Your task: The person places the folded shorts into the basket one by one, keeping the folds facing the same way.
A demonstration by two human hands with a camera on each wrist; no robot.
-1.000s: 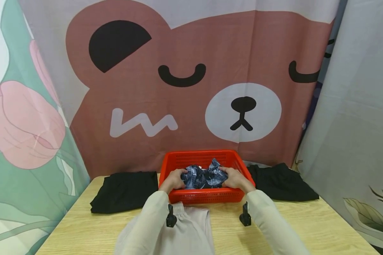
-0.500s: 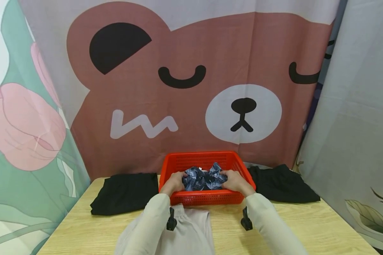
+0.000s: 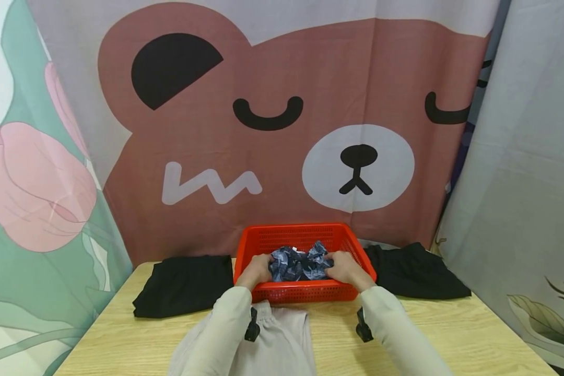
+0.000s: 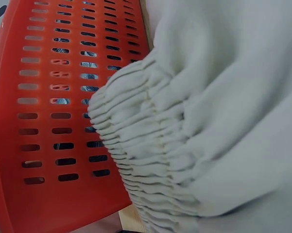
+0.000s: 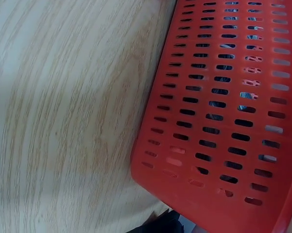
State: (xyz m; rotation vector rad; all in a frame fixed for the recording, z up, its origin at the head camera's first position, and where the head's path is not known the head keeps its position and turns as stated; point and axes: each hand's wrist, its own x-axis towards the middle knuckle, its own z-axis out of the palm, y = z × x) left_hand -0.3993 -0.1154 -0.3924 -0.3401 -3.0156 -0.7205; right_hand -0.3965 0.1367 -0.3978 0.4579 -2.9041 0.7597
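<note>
Backdrop first: one huge brown bear curtain (image 3: 197, 151) fills the space behind the red basket (image 3: 305, 293), with a floral curtain (image 3: 37, 183) well to the basket's left and a pale curtain (image 3: 521, 156) to its right. Under the basket, it's the wooden table (image 3: 451, 334), grain showing clearly in the right wrist view. Look at the basket itself, slotted walls all round. Just in front, a light grey garment (image 3: 277, 344), its gathered waistband near the basket's front wall. Left of the basket, a folded black cloth (image 3: 185, 284); right of it, another black garment (image 3: 415, 271). Two pale sleeves (image 3: 399, 326) reach to the basket's front rim, and here's the action: crumpled blue-grey patterned fabric (image 3: 298, 265) inside the basket, right between the hands! Left hand (image 3: 257, 269) at the fabric's left edge, right hand (image 3: 344, 267) at its right, both touching it, both over the basket. Fingertips are partly hidden, so I can't tell whether either grip is closed. Smallest of all, a white scrap (image 3: 295, 249) at the fabric's far edge, inside the basket.
</note>
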